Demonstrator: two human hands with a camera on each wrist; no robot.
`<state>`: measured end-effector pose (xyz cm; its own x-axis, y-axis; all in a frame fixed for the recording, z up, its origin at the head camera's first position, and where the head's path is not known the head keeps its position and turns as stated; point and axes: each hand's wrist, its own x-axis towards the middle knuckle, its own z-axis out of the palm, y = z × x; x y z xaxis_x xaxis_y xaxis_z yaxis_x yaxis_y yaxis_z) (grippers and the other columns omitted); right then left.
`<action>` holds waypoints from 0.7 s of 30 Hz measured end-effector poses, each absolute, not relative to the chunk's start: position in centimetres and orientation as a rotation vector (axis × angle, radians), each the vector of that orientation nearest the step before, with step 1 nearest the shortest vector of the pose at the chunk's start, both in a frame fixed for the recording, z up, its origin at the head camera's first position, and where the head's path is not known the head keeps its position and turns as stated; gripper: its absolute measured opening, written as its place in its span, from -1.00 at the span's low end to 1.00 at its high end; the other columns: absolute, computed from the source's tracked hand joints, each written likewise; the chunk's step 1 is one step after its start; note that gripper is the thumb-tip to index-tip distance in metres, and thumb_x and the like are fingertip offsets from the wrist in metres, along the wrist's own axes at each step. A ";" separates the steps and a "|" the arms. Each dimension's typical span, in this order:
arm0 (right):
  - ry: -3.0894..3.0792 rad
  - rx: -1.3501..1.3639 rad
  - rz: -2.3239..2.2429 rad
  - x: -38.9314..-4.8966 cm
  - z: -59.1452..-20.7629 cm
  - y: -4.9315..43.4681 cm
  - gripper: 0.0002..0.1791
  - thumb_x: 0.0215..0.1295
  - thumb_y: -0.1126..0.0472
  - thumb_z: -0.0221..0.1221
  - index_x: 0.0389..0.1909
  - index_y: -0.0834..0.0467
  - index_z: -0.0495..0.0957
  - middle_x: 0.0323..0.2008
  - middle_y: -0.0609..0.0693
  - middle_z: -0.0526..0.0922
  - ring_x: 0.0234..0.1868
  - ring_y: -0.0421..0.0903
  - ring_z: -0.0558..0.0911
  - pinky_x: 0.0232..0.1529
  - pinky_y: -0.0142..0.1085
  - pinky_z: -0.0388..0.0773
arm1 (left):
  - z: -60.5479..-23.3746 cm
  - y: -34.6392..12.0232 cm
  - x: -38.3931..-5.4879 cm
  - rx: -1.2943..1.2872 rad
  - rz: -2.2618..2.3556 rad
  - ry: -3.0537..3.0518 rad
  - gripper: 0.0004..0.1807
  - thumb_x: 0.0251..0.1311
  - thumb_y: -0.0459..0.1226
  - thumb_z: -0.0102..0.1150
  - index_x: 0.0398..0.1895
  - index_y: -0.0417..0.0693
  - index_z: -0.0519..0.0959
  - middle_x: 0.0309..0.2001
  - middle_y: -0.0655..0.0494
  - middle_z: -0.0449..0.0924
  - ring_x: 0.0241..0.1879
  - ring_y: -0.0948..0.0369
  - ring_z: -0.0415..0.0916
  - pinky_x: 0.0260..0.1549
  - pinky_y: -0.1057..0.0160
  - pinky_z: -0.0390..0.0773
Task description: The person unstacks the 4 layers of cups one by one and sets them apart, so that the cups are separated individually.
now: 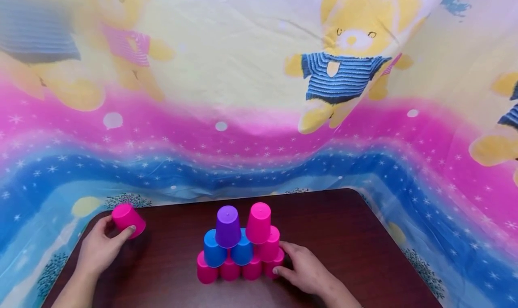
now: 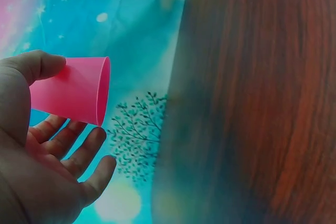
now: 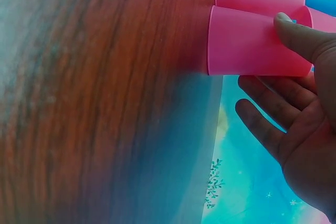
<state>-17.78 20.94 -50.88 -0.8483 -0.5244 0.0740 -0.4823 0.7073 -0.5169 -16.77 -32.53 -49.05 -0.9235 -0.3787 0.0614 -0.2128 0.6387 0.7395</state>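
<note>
My left hand (image 1: pixel 99 245) pinches a pink cup (image 1: pixel 127 220) between thumb and fingers near the table's left far corner. In the left wrist view that cup (image 2: pixel 73 90) appears side-on, its mouth away from the palm. In the middle stand upturned cups, stacked in tiers: several pink ones at the bottom, then two blue cups (image 1: pixel 214 248) and a pink one (image 1: pixel 269 245). On top are a purple cup (image 1: pixel 228 227) and a pink cup (image 1: pixel 259 222). My right hand (image 1: pixel 303 267) holds the rightmost bottom pink cup (image 3: pixel 252 43), thumb in front, fingers behind.
The dark wooden table (image 1: pixel 170 254) has rounded far corners. A patterned cloth (image 1: pixel 243 96) with bears and stars hangs behind it and along both sides. Table surface lies between the left hand and the stack.
</note>
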 end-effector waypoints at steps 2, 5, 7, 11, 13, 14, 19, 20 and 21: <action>2.833 -0.840 -0.824 -17.8 -50.9 20.9 -0.35 0.34 -0.06 0.39 0.38 0.04 0.47 0.20 -0.11 0.64 0.18 -0.16 0.64 0.21 -0.06 0.62 | -49.4 -32.8 -16.9 0.512 -1.160 -2.648 -0.06 0.38 0.13 0.25 0.47 -0.44 0.19 0.32 -0.51 0.34 0.27 -0.40 0.32 0.12 -0.47 0.38; 2.840 -0.848 -0.824 -17.8 -50.9 20.9 -0.35 0.33 -0.05 0.40 0.38 0.04 0.48 0.19 -0.11 0.65 0.18 -0.15 0.64 0.21 -0.06 0.62 | -50.1 -33.1 -17.0 0.542 -1.146 -2.666 -0.05 0.38 0.12 0.24 0.47 -0.47 0.17 0.32 -0.52 0.33 0.28 -0.41 0.31 0.14 -0.46 0.37; 2.844 -0.853 -0.825 -17.8 -50.9 20.9 -0.35 0.33 -0.05 0.40 0.37 0.04 0.48 0.19 -0.11 0.65 0.18 -0.15 0.64 0.21 -0.06 0.62 | -50.4 -33.3 -17.0 0.570 -1.143 -2.677 -0.05 0.39 0.13 0.23 0.47 -0.48 0.16 0.33 -0.53 0.31 0.29 -0.41 0.30 0.17 -0.46 0.35; 2.838 -0.856 -0.828 -17.8 -50.9 20.9 -0.35 0.33 -0.05 0.40 0.38 0.04 0.48 0.19 -0.11 0.65 0.17 -0.16 0.64 0.21 -0.07 0.62 | -51.2 -33.9 -17.0 0.626 -1.136 -2.698 -0.02 0.39 0.14 0.21 0.46 -0.51 0.14 0.34 -0.56 0.29 0.31 -0.42 0.27 0.20 -0.45 0.34; 2.833 -0.854 -0.827 -17.7 -50.9 20.9 -0.35 0.34 -0.05 0.39 0.38 0.04 0.47 0.19 -0.11 0.65 0.17 -0.16 0.64 0.20 -0.07 0.62 | -51.5 -34.1 -16.9 0.650 -1.130 -2.706 -0.02 0.39 0.14 0.21 0.46 -0.52 0.13 0.33 -0.56 0.29 0.30 -0.43 0.28 0.20 -0.45 0.34; 2.831 -0.853 -0.829 -17.7 -50.8 20.9 -0.35 0.34 -0.05 0.39 0.38 0.04 0.47 0.19 -0.11 0.65 0.17 -0.16 0.64 0.20 -0.07 0.63 | -51.6 -34.2 -16.9 0.661 -1.128 -2.711 -0.01 0.39 0.14 0.21 0.46 -0.53 0.13 0.33 -0.57 0.29 0.30 -0.44 0.28 0.20 -0.45 0.34; 2.828 -0.839 -0.824 -17.7 -50.8 20.9 -0.35 0.34 -0.06 0.39 0.39 0.03 0.47 0.19 -0.10 0.65 0.17 -0.15 0.64 0.20 -0.06 0.63 | -52.1 -34.8 -16.9 0.695 -1.102 -2.736 0.01 0.39 0.16 0.20 0.45 -0.54 0.13 0.32 -0.58 0.29 0.28 -0.45 0.29 0.20 -0.44 0.35; 2.828 -0.839 -0.824 -17.7 -50.8 20.9 -0.35 0.34 -0.06 0.39 0.39 0.03 0.47 0.19 -0.10 0.65 0.17 -0.15 0.64 0.20 -0.06 0.63 | -52.2 -34.9 -16.9 0.703 -1.094 -2.742 0.02 0.38 0.17 0.20 0.45 -0.55 0.12 0.32 -0.58 0.28 0.28 -0.45 0.29 0.19 -0.44 0.35; 2.830 -0.840 -0.822 -17.7 -50.8 20.8 -0.35 0.34 -0.06 0.39 0.39 0.03 0.47 0.19 -0.10 0.65 0.17 -0.15 0.64 0.21 -0.06 0.62 | -52.2 -35.0 -16.8 0.711 -1.086 -2.748 0.02 0.38 0.16 0.20 0.45 -0.56 0.12 0.32 -0.58 0.28 0.27 -0.45 0.29 0.19 -0.44 0.36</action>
